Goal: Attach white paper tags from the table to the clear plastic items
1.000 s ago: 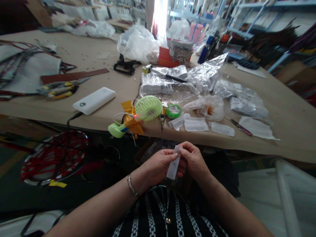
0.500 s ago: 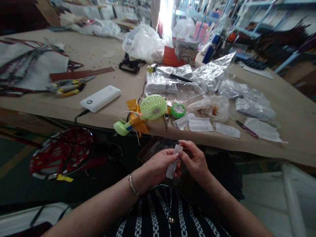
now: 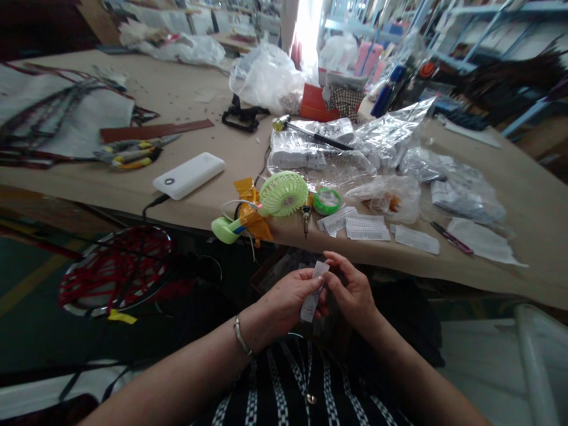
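A small white printed label is held over my lap, just in front of the table edge. Its lower part hangs below the left thumb and its blank upper end sticks up. My left hand pinches it between thumb and fingers. From the other side, my right hand has its thumb and curled fingers at the label's right edge; the exact contact there is partly hidden. Beyond the hands, printed labels lie in piles along the table edge, beside a green tape roll and a soldering-iron-like tool.
On the table stand a green fan and a white power bank. Pliers lie left, a hammer on plastic bags, and a cutter at right. A red-strapped round stool is below left.
The view has shifted slightly, so the table things appear a little further right. Both hands keep their hold on the label with hardly any movement.
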Tool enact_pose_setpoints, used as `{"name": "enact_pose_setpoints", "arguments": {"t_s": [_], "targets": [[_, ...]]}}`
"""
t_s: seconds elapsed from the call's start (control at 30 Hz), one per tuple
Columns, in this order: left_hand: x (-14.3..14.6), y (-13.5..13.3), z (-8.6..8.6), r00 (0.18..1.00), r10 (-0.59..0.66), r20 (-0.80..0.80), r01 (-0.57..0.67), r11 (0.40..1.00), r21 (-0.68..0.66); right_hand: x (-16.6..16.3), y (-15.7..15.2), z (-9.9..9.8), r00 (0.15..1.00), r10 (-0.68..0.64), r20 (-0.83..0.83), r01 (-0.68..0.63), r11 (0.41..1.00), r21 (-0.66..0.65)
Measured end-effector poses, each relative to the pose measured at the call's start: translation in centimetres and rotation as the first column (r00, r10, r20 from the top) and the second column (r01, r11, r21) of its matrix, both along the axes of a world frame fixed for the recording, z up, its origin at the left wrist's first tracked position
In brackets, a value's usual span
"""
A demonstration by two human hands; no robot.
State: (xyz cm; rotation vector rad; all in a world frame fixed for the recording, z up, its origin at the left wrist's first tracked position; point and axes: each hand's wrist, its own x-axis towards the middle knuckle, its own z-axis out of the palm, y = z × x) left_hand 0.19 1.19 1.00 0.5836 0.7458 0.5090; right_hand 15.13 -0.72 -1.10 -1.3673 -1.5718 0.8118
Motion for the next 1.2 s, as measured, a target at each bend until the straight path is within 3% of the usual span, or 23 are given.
{"name": "enact_pose_setpoints", "arguments": {"t_s": [0.17, 0.4, 0.5, 0.63, 0.73, 1.0, 1.2], "targets": [[-0.4, 0.1, -0.3, 0.999, 0.039, -0.010, -0.038, 0.998, 0.041, -0.6, 0.8, 0.6, 0.976, -0.019, -0.217, -0.018, 0.985, -0.170], [-0.7, 0.2, -0.8, 0.995, 0.091, -0.051, -0.085, 0.991, 0.107, -1.3, 1.9, 1.1, 0.978, -0.048, -0.202, -0.002, 0.970, -0.243], [-0.9, 0.6, -0.8, 0.981, 0.130, -0.144, -0.095, 0.970, 0.225, -1.6, 2.6, 1.0, 0.969, -0.036, -0.243, -0.021, 0.974, -0.227], [-1.6, 1.8, -1.5, 0.914, 0.290, -0.283, -0.118, 0.859, 0.499, -2.1, 3.9, 0.5, 0.950, -0.046, -0.308, -0.025, 0.975, -0.223], [-2.1, 3.0, -2.1, 0.861, 0.392, -0.323, -0.120, 0.775, 0.620, -2.5, 4.8, -0.2, 0.937, -0.056, -0.344, -0.030, 0.970, -0.242], [-2.0, 5.2, -2.0, 0.734, 0.555, -0.392, 0.010, 0.567, 0.824, -3.4, 6.4, -0.9, 0.917, -0.082, -0.390, -0.007, 0.975, -0.221], [-1.9, 5.8, -1.8, 0.707, 0.586, -0.396, 0.068, 0.501, 0.863, -3.8, 6.9, -1.0, 0.892, -0.097, -0.441, 0.005, 0.979, -0.206]]}}
